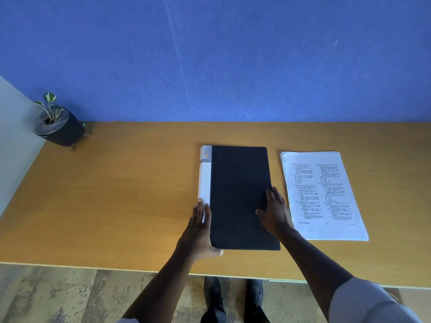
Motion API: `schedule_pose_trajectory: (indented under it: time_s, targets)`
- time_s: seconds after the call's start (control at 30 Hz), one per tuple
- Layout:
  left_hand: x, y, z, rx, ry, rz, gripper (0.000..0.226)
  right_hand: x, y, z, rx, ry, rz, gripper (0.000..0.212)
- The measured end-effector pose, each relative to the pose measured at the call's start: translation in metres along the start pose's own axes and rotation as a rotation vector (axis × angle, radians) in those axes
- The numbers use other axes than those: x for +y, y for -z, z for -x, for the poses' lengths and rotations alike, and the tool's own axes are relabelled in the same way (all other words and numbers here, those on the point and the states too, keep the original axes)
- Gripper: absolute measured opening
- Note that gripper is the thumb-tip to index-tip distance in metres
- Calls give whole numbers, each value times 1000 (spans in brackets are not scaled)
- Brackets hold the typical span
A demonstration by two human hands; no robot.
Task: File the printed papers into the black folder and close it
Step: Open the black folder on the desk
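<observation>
A black folder point(238, 187) with a white spine on its left side lies shut on the wooden table point(116, 194). My left hand point(200, 231) rests flat against the folder's lower left corner, fingers straight along the spine, thumb at the front edge. At the folder's right edge my right hand point(274, 210) lies on the cover, thumb spread on top and fingers at the edge. A stack of printed papers point(324, 194) lies flat just right of the folder, beside my right hand.
A small potted plant point(58, 124) in a dark pot stands at the table's back left corner. A blue wall runs behind the table. The table's front edge point(116, 268) is near me, with my shoes on the floor below.
</observation>
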State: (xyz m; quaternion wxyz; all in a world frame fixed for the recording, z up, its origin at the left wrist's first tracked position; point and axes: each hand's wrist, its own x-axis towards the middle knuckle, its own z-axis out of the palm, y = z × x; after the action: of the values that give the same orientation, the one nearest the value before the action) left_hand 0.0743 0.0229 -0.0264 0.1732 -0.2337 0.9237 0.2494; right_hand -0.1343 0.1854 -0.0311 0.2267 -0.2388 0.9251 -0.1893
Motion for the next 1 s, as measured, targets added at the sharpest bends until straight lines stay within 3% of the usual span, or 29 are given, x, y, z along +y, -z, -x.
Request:
schedule_pose_trajectory:
  time_s: [0.2,0.5,0.73,1.0]
  targets:
    - [-6,3,3,-42,-18,24,143,-7,8,-2,73,-132,-160,73]
    - [-4,16,5,-101,-16,25,138,-31,30,10,199,-130,-313,61]
    - [23,53,-12,192,-71,97,77,-56,56,14,281,-41,-341,50]
    - [95,144,-48,454,-221,192,56,-99,86,18,355,131,-333,28]
